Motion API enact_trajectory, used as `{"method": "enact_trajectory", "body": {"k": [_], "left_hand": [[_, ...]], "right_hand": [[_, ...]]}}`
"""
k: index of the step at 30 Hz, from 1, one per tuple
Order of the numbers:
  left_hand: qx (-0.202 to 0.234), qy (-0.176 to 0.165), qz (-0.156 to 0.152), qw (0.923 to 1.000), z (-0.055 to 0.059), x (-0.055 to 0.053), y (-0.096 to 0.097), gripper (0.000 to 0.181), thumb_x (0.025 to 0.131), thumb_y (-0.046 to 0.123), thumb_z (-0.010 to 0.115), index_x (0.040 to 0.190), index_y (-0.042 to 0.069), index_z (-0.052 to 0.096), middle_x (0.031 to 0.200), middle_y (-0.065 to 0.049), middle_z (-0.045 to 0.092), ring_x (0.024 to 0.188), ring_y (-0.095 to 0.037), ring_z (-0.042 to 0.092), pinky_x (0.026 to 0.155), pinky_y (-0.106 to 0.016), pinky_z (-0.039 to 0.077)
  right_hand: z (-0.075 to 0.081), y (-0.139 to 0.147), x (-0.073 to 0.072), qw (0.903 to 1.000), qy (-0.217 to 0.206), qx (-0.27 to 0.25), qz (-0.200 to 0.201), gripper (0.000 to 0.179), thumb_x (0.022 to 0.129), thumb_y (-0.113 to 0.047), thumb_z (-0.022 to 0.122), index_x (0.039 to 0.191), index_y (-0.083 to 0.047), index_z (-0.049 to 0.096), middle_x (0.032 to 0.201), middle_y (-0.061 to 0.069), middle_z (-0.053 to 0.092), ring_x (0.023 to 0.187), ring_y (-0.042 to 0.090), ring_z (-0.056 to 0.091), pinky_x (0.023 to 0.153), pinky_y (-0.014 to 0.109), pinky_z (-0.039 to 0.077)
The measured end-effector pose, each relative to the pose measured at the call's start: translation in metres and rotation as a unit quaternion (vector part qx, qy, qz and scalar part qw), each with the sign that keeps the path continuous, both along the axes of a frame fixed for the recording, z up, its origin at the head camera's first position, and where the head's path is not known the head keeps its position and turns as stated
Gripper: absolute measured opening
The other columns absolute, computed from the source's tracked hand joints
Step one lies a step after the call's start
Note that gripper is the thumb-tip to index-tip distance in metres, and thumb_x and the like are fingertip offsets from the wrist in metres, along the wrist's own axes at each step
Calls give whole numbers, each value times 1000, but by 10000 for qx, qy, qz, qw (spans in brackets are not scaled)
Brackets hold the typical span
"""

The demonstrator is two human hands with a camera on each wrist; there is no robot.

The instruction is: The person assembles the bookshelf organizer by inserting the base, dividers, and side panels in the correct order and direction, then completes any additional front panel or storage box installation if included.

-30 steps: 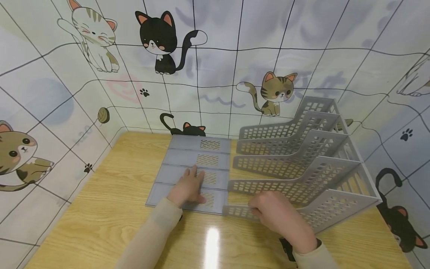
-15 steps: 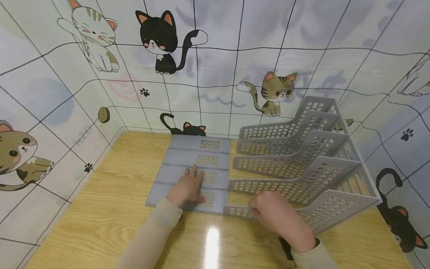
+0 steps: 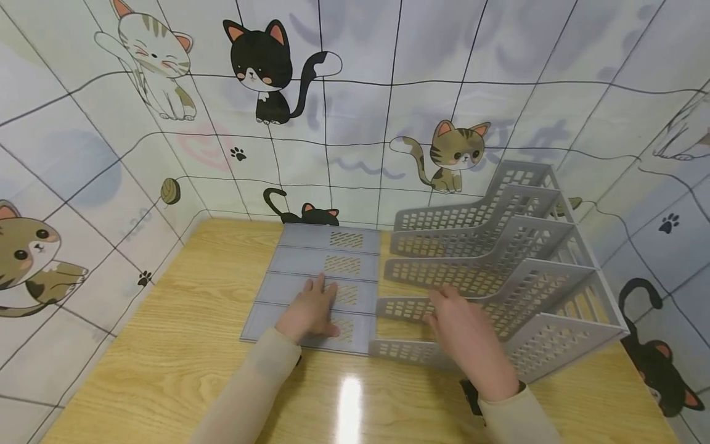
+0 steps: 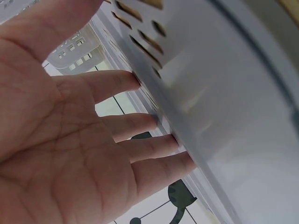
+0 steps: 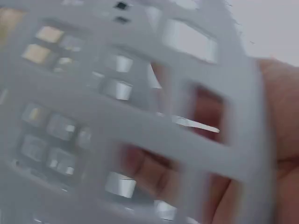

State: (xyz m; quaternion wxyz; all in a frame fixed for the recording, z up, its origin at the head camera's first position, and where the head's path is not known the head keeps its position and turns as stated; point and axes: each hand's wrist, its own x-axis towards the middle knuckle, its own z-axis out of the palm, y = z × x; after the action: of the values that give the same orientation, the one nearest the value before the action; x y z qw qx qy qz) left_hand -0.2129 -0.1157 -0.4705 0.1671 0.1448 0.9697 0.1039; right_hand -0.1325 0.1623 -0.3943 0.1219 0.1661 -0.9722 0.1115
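We find the grey panel (image 3: 296, 259) flat on the table (image 3: 150, 308), beside the divided rack (image 3: 532, 237). The left hand (image 3: 312, 308) lies spread on the panel, grasping nothing; the right hand (image 3: 466, 330) is among the dividers (grip: we cannot tell). Judged step: alignment; next calls for a steady panel.

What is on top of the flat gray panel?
The left hand shows on the panel, fingertips touching it. The hand covers part of the two nearest slotted patches; from the head view, the surface directly beneath it cannot be seen.
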Motion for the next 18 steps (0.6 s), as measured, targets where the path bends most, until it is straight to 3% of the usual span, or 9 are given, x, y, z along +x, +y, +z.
{"method": "enact_trajectory", "body": {"k": [3, 6, 14, 18], "left_hand": [[22, 1, 22, 10000, 1, 0, 0, 108, 77, 40, 90, 160, 2, 33, 167, -30, 15, 151, -54, 20, 119, -62, 29], [22, 12, 0, 10000, 2, 2, 0, 107, 78, 39, 90, 160, 1, 33, 167, -31, 16, 151, -55, 20, 119, -63, 31], [-53, 76, -51, 9999, 1, 2, -1, 107, 78, 41, 90, 159, 0, 34, 167, -31, 17, 150, -55, 21, 118, -62, 32], [-94, 75, -51, 9999, 0, 2, -2, 107, 78, 42, 89, 160, 1, 34, 167, -31, 16, 150, -55, 21, 117, -63, 33]], "right_hand": [[-2, -3, -7, 9997, -165, -118, -101, 15, 87, 14, 68, 97, 5, 74, 84, 19, 67, 59, 19, 59, 47, 27, 45], [-6, -5, -13, 9998, -62, -181, -110, 26, 85, 23, 58, 80, 2, 72, 68, 12, 62, 56, 15, 51, 45, 26, 38], [-7, -10, -17, 9997, 175, 125, 126, 30, 82, 24, 62, 70, -3, 67, 65, 7, 55, 56, 14, 50, 46, 26, 38], [-3, -11, -21, 9997, -121, 147, 168, 31, 89, 13, 67, 65, -6, 62, 61, 4, 52, 54, 13, 47, 47, 26, 39]]}}
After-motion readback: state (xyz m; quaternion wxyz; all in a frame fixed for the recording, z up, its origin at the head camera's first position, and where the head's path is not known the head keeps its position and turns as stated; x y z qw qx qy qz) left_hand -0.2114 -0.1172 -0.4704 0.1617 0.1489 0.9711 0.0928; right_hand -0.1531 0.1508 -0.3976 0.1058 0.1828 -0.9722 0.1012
